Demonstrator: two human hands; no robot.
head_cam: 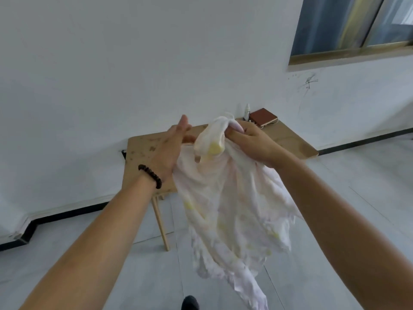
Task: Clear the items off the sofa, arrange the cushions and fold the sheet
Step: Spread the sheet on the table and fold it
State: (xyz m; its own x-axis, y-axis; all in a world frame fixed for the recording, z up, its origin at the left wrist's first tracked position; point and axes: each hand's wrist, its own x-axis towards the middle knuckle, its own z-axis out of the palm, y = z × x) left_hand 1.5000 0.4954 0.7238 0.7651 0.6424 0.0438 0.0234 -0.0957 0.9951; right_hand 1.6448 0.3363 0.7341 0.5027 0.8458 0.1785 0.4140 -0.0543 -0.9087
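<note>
Head view, one item: sheet [225, 198], thin, limp, light, bunched and hanging above the floor. Your right hand [250, 142] grips its gathered top; your left hand [169, 148] lies flat-fingered against it. Judged slippery; you should find a corner or hem.

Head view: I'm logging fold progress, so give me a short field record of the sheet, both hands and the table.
sheet: white cloth sheet with pale yellow patches, hanging bunched in the air, not yet folded
right hand: right hand grips the sheet's gathered top
left hand: left hand, fingers straight, alongside the sheet's upper edge
wrist: dark beaded bracelet on the left
table: light wooden table behind the sheet, against the wall
on table: brown notebook and small white bottle at the far edge
</note>
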